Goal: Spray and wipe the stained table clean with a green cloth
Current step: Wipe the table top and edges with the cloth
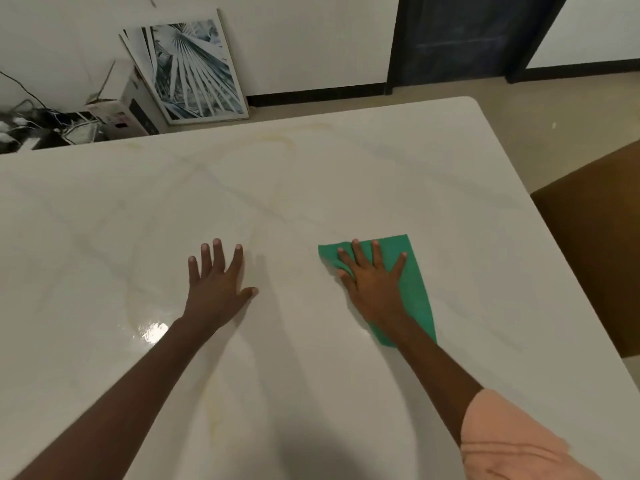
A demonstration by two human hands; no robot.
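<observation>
A white marble-look table (pixel 104 237) fills most of the view, with faint yellowish stain streaks (pixel 273 143) near its far edge and down the middle. A folded green cloth (pixel 417 289) lies flat on the right half. My right hand (pixel 375 282) presses on the cloth with its fingers spread and straight. My left hand (pixel 216 282) rests flat on the bare tabletop to the left of the cloth, fingers spread. A wet glossy patch (pixel 152 330) shines beside my left wrist. No spray bottle is in view.
A brown chair (pixel 595 237) stands against the table's right edge. Beyond the far edge, framed leaf prints (pixel 194 71) lean on the wall beside a cardboard box (pixel 121 105) and tangled cables (pixel 31 126). A dark door frame (pixel 450 39) stands at the back right.
</observation>
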